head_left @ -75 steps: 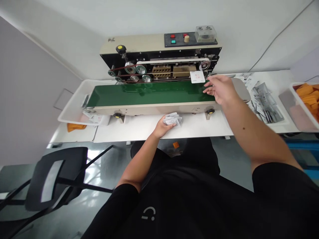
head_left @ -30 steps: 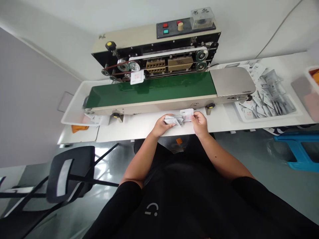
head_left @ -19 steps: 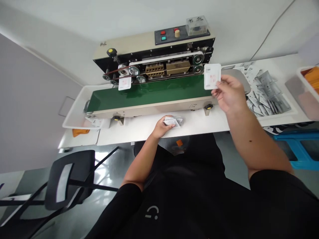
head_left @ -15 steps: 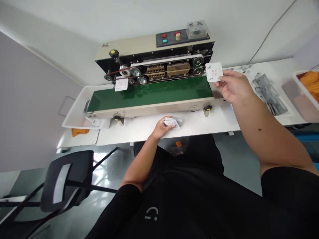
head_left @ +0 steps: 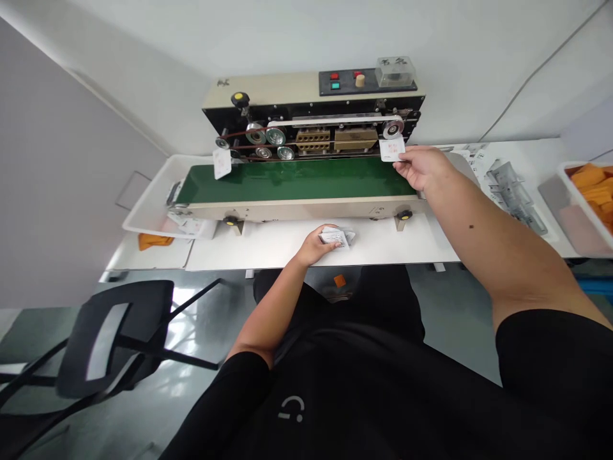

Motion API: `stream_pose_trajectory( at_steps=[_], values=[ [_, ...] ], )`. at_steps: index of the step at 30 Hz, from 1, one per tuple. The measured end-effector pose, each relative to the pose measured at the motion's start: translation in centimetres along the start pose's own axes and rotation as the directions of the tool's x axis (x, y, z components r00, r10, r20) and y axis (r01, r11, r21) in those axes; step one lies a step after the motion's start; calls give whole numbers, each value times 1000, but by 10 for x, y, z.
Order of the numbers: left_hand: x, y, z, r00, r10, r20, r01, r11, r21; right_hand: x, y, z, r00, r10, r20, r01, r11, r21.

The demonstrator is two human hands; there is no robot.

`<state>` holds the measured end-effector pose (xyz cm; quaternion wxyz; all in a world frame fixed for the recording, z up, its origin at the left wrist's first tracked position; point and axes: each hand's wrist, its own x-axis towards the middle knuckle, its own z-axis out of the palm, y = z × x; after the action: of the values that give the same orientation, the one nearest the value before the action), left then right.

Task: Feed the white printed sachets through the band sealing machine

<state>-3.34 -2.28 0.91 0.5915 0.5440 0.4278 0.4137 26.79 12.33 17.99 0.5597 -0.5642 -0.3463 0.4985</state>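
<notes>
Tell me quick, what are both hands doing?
Left hand: closed, holding a stack of packets.
Right hand: closed, pinching a single packet at the sealer.

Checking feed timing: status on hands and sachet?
Right hand pinches sachet at sealer infeed. Left hand grips sachet stack. Second sachet at belt exit; nothing blocking.

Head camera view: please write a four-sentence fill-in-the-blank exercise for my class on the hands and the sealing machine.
The right hand holds a white sachet at the ____ end of the sealing machine.
The machine's conveyor belt is ____ in colour.
A second sachet sits at the belt's ____ end.
The left hand grips a stack of sachets on the table, whose top is ____.

Missing words: right; green; left; white.
</notes>
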Motion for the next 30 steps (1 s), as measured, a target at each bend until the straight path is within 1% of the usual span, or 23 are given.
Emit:
stream_pose_trajectory(
  at_steps=[3,5,6,7,9,11,12,13,14,16,18,20,22,24,26,30],
  values=[
    [-1,2,0,1000,-3,4,3,1000,9,1,2,13,988,141,-56,-141,990,18],
    [-1,4,0,1000,2,14,-2,1000,3,-5,2,16,991,129,-47,-128,991,33],
    [-1,5,0,1000,4,20,-4,1000,-1,-11,4,15,994,99,-55,-96,994,43],
    [-1,5,0,1000,7,24,-7,1000,-5,-19,7,13,997,42,-72,-38,998,51],
    [-1,6,0,1000,12,22,-12,1000,-12,-45,21,5,985,-141,-104,146,988,41],
    [-1,7,0,1000,24,4,-24,1000,-11,-80,49,-2,934,-349,-80,349,937,-16],
    [-1,8,0,999,33,-13,-33,999,-7,-99,67,-5,906,-421,-52,418,907,-56],
    [0,8,0,998,43,-35,-43,999,-1,-117,87,-7,896,-444,9,442,890,-109],
    [0,8,0,997,52,-58,-51,999,5,-133,109,-7,902,-426,75,432,885,-175],
    [1,8,0,994,63,-85,-62,998,16,-156,151,-4,936,-316,153,350,874,-338],
    [3,6,-1,996,64,-67,-63,998,19,-164,184,1,954,-236,185,297,828,-476],
    [5,2,-1,997,60,-43,-60,998,14,-161,206,3,958,-203,200,280,801,-529],
    [7,-2,-1,997,52,-50,-52,999,-1,-153,216,2,961,-154,228,253,819,-514],
    [7,-5,-1,996,42,-74,-45,999,-31,-146,219,-2,962,-75,263,194,864,-465],
    [7,-7,-1,997,36,-73,-41,997,-59,-142,219,-6,959,-17,282,132,909,-395],
    [6,-6,0,999,40,-35,-41,998,-44,-146,217,-13,970,-14,243,76,965,-251]
  ],
)
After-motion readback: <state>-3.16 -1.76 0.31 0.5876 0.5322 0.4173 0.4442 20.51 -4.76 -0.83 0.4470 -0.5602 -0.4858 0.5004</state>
